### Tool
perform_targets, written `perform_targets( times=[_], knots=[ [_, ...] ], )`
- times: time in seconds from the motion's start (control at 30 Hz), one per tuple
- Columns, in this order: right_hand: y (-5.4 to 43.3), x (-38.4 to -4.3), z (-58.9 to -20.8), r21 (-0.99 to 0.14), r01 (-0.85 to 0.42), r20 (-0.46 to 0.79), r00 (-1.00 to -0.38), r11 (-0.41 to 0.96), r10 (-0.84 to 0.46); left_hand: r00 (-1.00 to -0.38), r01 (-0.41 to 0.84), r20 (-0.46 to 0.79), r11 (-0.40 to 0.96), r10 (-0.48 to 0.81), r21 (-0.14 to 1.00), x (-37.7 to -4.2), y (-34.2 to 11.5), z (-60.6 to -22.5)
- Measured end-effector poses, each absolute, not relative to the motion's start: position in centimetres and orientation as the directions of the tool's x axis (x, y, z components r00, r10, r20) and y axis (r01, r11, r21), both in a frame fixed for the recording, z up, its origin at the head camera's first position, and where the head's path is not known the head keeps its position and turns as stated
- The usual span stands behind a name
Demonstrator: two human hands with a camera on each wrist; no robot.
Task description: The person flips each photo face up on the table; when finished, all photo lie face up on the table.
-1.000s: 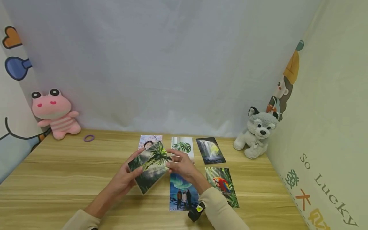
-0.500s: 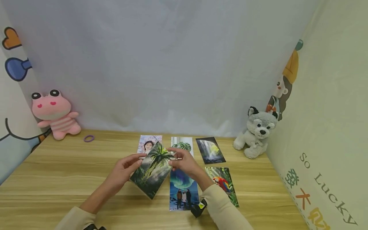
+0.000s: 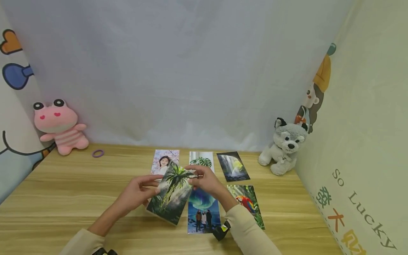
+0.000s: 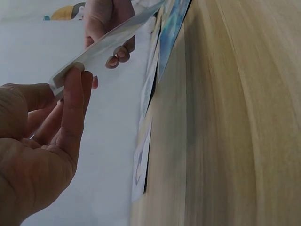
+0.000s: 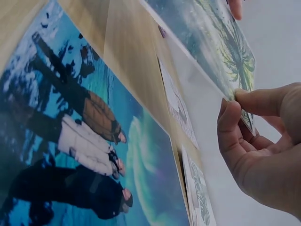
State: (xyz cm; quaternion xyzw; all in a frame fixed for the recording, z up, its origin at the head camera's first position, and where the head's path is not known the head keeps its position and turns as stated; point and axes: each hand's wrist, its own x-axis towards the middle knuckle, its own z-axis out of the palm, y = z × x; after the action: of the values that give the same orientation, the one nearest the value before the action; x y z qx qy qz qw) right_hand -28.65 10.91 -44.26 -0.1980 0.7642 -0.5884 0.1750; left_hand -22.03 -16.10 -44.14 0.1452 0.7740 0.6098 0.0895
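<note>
Both hands hold a glossy photo of a hanging green plant (image 3: 170, 198) above the table, turned at a slant. My left hand (image 3: 135, 194) pinches its left edge between thumb and fingers; the left wrist view shows the photo's pale edge (image 4: 70, 70) and underside, and I cannot tell if it is a single print or a stack. At the upper right corner, my right hand (image 3: 207, 180) pinches it with thumb and fingers. Below the right hand lies an aurora photo with three people (image 3: 204, 214). A monstera leaf photo (image 3: 202, 161) is partly hidden behind that hand.
On the wooden table (image 3: 63, 198) lie a portrait photo (image 3: 164, 161), a waterfall photo (image 3: 234, 166) and a parrot photo (image 3: 247, 203) partly covered by the right forearm. A purple ring (image 3: 98, 153), a pink plush frog (image 3: 60, 127) and a grey plush husky (image 3: 285, 147) stand toward the back.
The held plant photo has turned more upright, its lower end swinging right and down. My left hand has shifted its grip along the left edge. More of the portrait photo shows.
</note>
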Motion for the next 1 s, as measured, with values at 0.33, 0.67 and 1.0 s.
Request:
perform_targets(
  times=[0.33, 0.67, 1.0],
  knots=[
    [10.6, -28.9, -44.0, -0.926, -0.221, 0.021, -0.841, 0.307, -0.541, -0.881, 0.118, -0.016, 0.254, 0.472, 0.960, -22.0, -16.1, -43.6],
    [10.3, -28.6, -44.3, -0.964, -0.126, 0.002, -0.885, 0.235, -0.467, -0.904, 0.115, 0.008, 0.224, 0.428, 0.968, -21.8, -16.2, -44.5],
    [9.7, -27.6, -45.0, -0.976, -0.142, 0.062, -0.909, 0.166, -0.411, -0.932, 0.107, 0.038, 0.172, 0.361, 0.979, -21.8, -16.3, -45.0]
  ],
)
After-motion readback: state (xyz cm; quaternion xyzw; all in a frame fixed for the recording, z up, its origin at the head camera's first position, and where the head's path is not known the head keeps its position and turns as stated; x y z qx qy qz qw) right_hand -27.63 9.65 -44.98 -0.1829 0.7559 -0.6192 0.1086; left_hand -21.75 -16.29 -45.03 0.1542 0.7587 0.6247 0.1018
